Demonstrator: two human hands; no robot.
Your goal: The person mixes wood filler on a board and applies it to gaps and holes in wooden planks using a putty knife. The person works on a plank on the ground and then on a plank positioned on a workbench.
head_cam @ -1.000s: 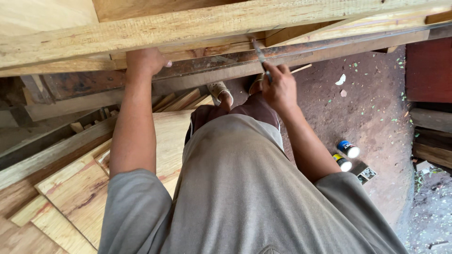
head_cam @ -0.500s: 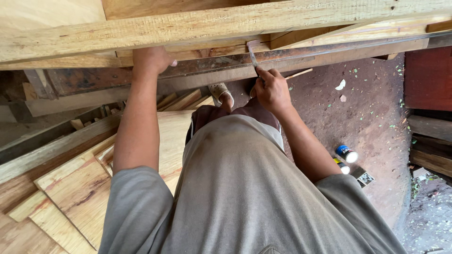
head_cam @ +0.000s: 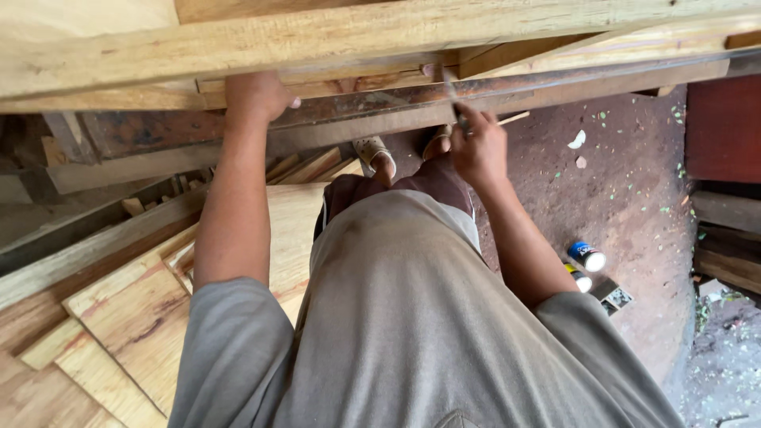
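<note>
Two hands are raised to the underside of a long pale timber beam (head_cam: pixel 333 36) that crosses the top of the view. Left hand (head_cam: pixel 255 97): fingers curled up around the lower edge of the beam, grip closed on the wood, thumb showing at the right side. Right hand (head_cam: pixel 479 147): grip narrow, pinched on a thin dark tool (head_cam: pixel 453 93), pencil-like; its exact kind cannot be told. Tool tilted, its tip up against a second wooden strip just below the beam, close to a rusty metal rail (head_cam: pixel 507 87) running the same way.

Person seen from above: grey shirt (head_cam: pixel 396 317), dark red trousers (head_cam: pixel 392 186), both feet in sandals (head_cam: pixel 374 152) on the ground beneath the beam.

Left of the person: several flat wooden boards (head_cam: pixel 127 317) stacked and fanned on the ground, overlapping, light in colour, with thinner offcuts lying between them and the beam.

Right of the person: bare reddish dirt floor (head_cam: pixel 626 190) scattered with small green and white scraps. One blue can with a white end (head_cam: pixel 587 256) lies on its side near the right elbow; a second can (head_cam: pixel 579 278) lies just beside it, with a small dark flat object (head_cam: pixel 614 295) next to them. Dark planks (head_cam: pixel 729 238) at the far right edge, well apart from the hands
</note>
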